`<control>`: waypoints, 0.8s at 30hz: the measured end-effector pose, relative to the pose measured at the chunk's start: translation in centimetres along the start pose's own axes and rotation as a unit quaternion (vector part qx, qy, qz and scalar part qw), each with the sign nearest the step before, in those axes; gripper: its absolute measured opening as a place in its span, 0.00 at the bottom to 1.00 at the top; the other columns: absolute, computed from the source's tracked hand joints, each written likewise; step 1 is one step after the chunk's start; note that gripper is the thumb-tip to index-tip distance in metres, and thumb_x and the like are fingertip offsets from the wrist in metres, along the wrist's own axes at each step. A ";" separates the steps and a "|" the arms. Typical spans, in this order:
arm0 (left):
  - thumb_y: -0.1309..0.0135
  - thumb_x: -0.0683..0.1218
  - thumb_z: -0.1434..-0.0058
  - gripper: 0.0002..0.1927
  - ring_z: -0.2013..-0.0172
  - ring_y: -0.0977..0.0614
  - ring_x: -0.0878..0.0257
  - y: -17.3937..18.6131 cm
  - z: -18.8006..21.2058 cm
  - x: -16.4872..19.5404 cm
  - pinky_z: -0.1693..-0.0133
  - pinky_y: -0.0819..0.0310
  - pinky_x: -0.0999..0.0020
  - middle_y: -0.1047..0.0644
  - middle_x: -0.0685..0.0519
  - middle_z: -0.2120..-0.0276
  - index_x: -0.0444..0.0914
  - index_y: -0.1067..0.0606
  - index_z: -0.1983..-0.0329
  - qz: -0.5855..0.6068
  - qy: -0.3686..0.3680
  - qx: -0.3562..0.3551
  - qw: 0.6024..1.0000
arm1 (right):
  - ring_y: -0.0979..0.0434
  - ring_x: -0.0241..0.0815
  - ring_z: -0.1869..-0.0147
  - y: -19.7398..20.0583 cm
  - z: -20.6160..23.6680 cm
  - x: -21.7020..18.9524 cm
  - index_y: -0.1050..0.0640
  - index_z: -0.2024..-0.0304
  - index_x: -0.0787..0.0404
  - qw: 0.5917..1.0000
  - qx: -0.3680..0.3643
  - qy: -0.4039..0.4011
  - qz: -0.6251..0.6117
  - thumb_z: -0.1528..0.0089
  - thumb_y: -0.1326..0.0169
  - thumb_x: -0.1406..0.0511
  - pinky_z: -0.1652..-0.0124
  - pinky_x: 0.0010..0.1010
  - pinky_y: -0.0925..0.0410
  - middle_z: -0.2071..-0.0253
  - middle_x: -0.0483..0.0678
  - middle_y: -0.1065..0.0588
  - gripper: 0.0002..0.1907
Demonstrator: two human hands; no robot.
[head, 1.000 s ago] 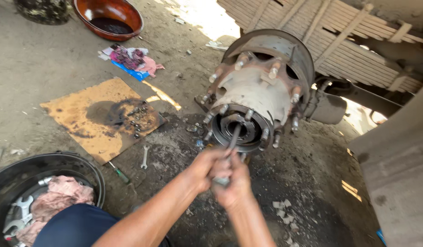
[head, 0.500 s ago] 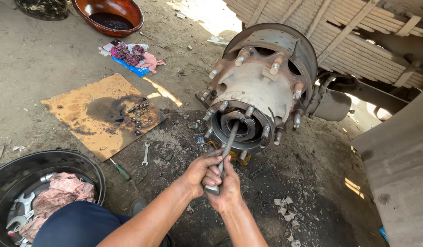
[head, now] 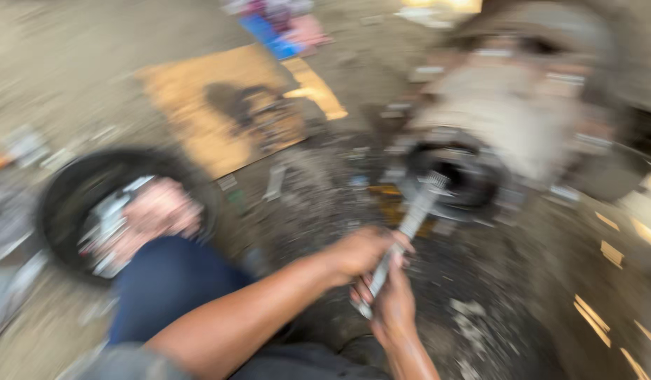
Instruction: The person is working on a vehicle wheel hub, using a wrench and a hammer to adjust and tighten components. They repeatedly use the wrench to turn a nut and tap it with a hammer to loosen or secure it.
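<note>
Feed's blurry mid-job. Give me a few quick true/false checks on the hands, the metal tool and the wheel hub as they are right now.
1. Both hands, left hand and right hand, grip the metal tool. True.
2. The tool's far end points at the wheel hub opening. True.
3. The cardboard sheet lies right of the hub. False: it lies left.
4. The black tub holds nothing. False: it holds a pinkish rag and metal pieces.
</note>
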State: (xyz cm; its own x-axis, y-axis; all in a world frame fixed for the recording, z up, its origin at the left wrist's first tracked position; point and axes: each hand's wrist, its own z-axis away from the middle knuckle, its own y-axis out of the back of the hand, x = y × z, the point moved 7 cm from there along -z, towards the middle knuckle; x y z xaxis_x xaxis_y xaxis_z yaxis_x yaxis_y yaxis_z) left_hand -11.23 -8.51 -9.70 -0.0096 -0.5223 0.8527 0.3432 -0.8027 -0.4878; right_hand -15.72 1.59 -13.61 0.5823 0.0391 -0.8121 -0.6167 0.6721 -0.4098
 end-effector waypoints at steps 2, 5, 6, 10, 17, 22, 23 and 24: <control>0.52 0.56 0.28 0.22 0.61 0.15 0.61 0.9 0.9 -1.9 0.58 0.20 0.63 0.16 0.51 0.61 0.32 0.22 0.50 -0.039 -0.008 0.084 0.996 | 0.26 0.47 0.74 2.3 0.1 1.8 0.27 0.56 0.59 0.983 0.008 0.024 0.181 0.32 0.57 0.58 0.68 0.42 0.29 0.74 0.52 0.27 0.14; 0.56 0.56 0.27 0.21 0.61 0.16 0.61 2.8 3.0 -1.9 0.57 0.22 0.62 0.17 0.50 0.64 0.34 0.24 0.55 -0.111 -0.067 0.148 0.980 | 0.24 0.46 0.47 2.4 -0.4 0.7 0.25 0.44 0.69 0.814 -0.100 0.162 0.548 0.33 0.51 0.65 0.47 0.36 0.34 0.53 0.54 0.22 0.18; 0.58 0.56 0.27 0.21 0.62 0.16 0.62 3.5 4.1 -1.0 0.57 0.23 0.63 0.17 0.49 0.65 0.34 0.23 0.56 -0.131 -0.107 0.145 0.975 | 0.30 0.47 0.34 2.0 -0.5 -0.1 0.26 0.41 0.73 0.775 -0.120 0.224 0.579 0.34 0.47 0.67 0.40 0.35 0.39 0.42 0.57 0.26 0.20; 0.55 0.43 0.32 0.10 0.61 0.14 0.61 11.6 10.1 6.8 0.59 0.17 0.64 0.21 0.49 0.58 0.39 0.26 0.51 -0.387 -0.249 0.256 0.850 | 0.21 0.42 0.45 3.2 -2.3 -0.8 0.24 0.46 0.67 0.829 -0.069 0.104 0.546 0.35 0.48 0.66 0.45 0.32 0.31 0.52 0.55 0.20 0.17; 0.47 0.55 0.28 0.22 0.55 0.20 0.38 38.9 23.0 6.2 0.53 0.27 0.47 0.21 0.36 0.58 0.34 0.27 0.42 -0.397 -0.044 0.561 0.725 | 0.16 0.41 0.49 2.8 -1.9 3.5 0.21 0.47 0.59 0.759 -0.079 0.003 0.646 0.37 0.44 0.61 0.48 0.32 0.26 0.52 0.50 0.18 0.17; 0.42 0.56 0.32 0.25 0.49 0.23 0.33 48.7 25.4 -5.3 0.47 0.30 0.43 0.22 0.30 0.52 0.28 0.25 0.48 -0.511 0.121 0.559 0.642 | 0.16 0.41 0.50 4.2 -2.6 6.4 0.21 0.47 0.59 0.777 -0.071 -0.069 0.621 0.38 0.43 0.61 0.50 0.34 0.25 0.54 0.49 0.17 0.18; 0.41 0.55 0.35 0.25 0.49 0.22 0.34 50.0 25.6 -7.1 0.47 0.29 0.44 0.22 0.30 0.52 0.29 0.25 0.47 -0.518 0.148 0.545 0.643 | 0.16 0.40 0.50 4.5 -2.8 6.7 0.21 0.47 0.59 0.774 -0.068 -0.081 0.624 0.38 0.43 0.60 0.51 0.34 0.24 0.54 0.49 0.19 0.18; 0.40 0.53 0.39 0.26 0.48 0.22 0.34 50.9 25.3 -8.3 0.46 0.29 0.45 0.22 0.29 0.52 0.30 0.25 0.46 -0.523 0.174 0.531 0.644 | 0.16 0.40 0.51 4.9 -3.0 6.9 0.21 0.47 0.59 0.770 -0.065 -0.093 0.627 0.39 0.43 0.60 0.51 0.34 0.23 0.54 0.49 0.20 0.18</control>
State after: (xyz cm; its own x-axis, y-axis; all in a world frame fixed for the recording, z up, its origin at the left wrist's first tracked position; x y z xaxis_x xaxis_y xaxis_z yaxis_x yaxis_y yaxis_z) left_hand 30.09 -37.77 -36.91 -0.9032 -0.0368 0.4276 0.4250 -0.2152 0.8793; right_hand -16.30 2.92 -22.46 -0.4567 0.7115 -0.5341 -0.7968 -0.0602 0.6012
